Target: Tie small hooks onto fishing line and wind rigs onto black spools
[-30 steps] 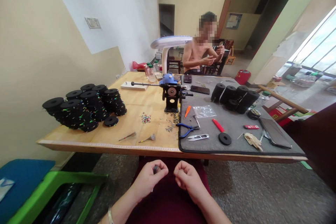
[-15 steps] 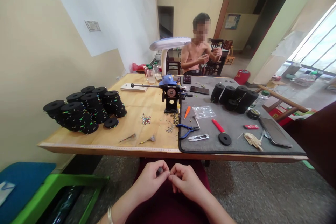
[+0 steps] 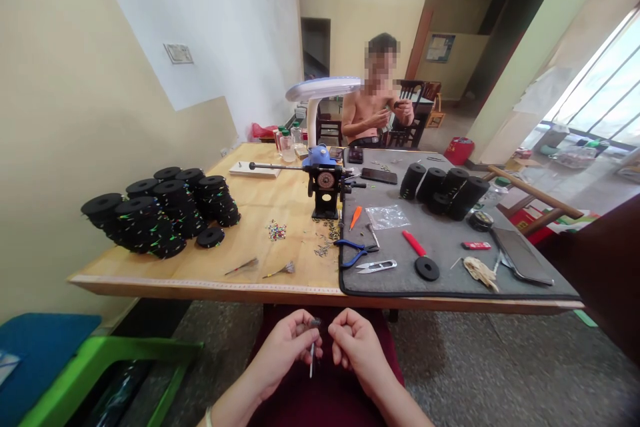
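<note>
2 bare hands share the head view, held above dark red cloth [image 3: 325, 407] and just in front of the near edge of the wooden tabletop [image 3: 255, 200]. The left hand [image 3: 293, 343] has its grip closed around a thin pale stick [image 3: 312, 361], which hangs down below the thumb, while a small dark clump [image 3: 315, 323] shows by the fingertips above it; whether the 2 are joined is too small to tell. The right hand [image 3: 357, 343] is near but apart, its grip curled into a narrow pinch, and I cannot tell if anything fine sits between thumb and finger. The step in hand looks like close fingertip work on the stick, done in the air rather than on the tabletop. From this pose, the next move seems to call for a steady left grip and a light, accurate right pinch, since so slim a piece could roll or slip. Behind the hands, 2 thin bundles [image 3: 279, 270] with fanned ends lie near the edge, with a heap of coloured beads [image 3: 277, 231] beyond them. Blue-handled pliers [image 3: 355, 251] and silver snips [image 3: 377, 267] rest on the grey mat [image 3: 390, 240] to the right, both untouched.
</note>
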The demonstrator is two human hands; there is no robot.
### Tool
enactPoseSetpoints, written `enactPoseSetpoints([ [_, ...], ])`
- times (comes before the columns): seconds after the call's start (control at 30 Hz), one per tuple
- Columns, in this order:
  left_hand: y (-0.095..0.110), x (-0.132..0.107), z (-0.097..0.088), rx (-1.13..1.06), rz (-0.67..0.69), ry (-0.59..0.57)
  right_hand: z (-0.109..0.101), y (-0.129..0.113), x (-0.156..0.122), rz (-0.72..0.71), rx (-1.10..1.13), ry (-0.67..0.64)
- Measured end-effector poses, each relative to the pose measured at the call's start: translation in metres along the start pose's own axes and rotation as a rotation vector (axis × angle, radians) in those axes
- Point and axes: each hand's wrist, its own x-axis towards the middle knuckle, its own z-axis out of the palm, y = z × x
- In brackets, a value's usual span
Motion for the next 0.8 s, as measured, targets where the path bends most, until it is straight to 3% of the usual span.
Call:
enactPoseSetpoints([
  [0.8, -0.015, 0.006, -0.004, 0.146, 0.129, -0.013, 0.008, 0.009, -0.002, 0.159, -0.029, -0.130],
])
